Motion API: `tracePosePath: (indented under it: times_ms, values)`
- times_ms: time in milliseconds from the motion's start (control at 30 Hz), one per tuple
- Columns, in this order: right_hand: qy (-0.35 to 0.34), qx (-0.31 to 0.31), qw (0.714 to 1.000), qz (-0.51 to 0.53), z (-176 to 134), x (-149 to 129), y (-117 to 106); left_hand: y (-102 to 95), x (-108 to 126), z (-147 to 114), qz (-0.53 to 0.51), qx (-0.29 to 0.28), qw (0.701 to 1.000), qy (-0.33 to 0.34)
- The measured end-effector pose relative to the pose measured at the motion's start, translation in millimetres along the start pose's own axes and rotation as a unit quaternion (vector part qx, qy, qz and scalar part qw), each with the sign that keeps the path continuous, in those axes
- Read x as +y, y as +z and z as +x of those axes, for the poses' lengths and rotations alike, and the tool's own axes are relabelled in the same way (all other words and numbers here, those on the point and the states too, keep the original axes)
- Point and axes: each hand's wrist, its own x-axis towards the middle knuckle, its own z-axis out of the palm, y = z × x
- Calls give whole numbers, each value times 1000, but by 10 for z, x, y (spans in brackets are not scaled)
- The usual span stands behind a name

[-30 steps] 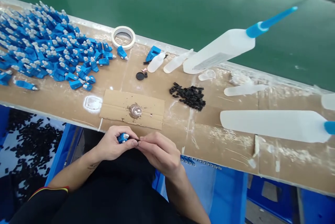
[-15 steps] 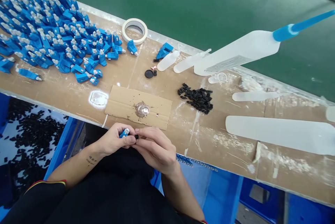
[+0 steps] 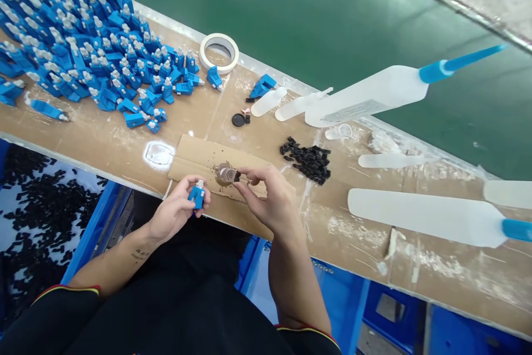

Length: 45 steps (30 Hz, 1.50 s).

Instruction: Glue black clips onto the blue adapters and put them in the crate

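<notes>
Between the fingers of my left hand [image 3: 178, 208] is a small blue plastic part [image 3: 197, 196] with a pale grey tip pointing up. My right hand [image 3: 272, 194] pinches a small black piece [image 3: 237, 176] between thumb and fingertips. That piece is at the edge of a glossy clear puddle [image 3: 225, 173], maybe glue, on a cardboard sheet [image 3: 193, 155]; whether it touches the liquid I cannot tell. A heap of similar black pieces [image 3: 310, 162] lies right of the cardboard.
Many blue parts [image 3: 103, 61] cover the table's left end. A tape roll [image 3: 219, 53], a black round cap [image 3: 238, 119] and several white bottles [image 3: 366, 97] lie along the back and right. Black pieces fill a blue bin [image 3: 45, 222] below left.
My hands have parted. The right one moved forward and right with the black piece, to the puddle; the left keeps the blue part, now turned more into view. The camera view has shifted slightly.
</notes>
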Motion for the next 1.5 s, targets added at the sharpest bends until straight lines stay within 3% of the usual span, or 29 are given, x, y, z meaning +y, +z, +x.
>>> tracePosePath:
  times_ms: [200,367,433,500,600,667,733,867,1033,1133,1300,1500]
  values:
    - [-28,-86,995,-44,113,80,-21,-150,43,-72,158,-7,986,55]
    - [-13,-112,993,-35,161,55,-77,-171,50,-69,198,17,977,80]
    - [27,-71,997,19,109,64,-57,-167,46,-56,211,18,973,94]
    - [84,14,989,122,2,62,-7,-159,37,-46,231,11,967,106]
    - [156,141,931,297,-197,11,88,-129,13,-34,265,-8,957,114]
    - [176,175,895,370,-293,-50,130,-89,2,-22,286,-20,951,120]
    - [166,179,880,407,-333,-110,137,-30,9,-6,305,-43,944,120]
    - [92,126,900,406,-295,-173,53,104,75,35,306,-103,944,65]
    - [13,0,926,378,-216,-203,-62,189,106,81,155,-139,977,-43]
    - [-26,-53,933,356,-157,-239,-93,192,81,97,96,-148,980,-93]
    - [-84,-105,942,308,-62,-258,-159,196,64,106,89,-153,975,-133]
    - [-100,-178,939,277,-35,-219,-255,221,135,85,87,-163,964,-194]
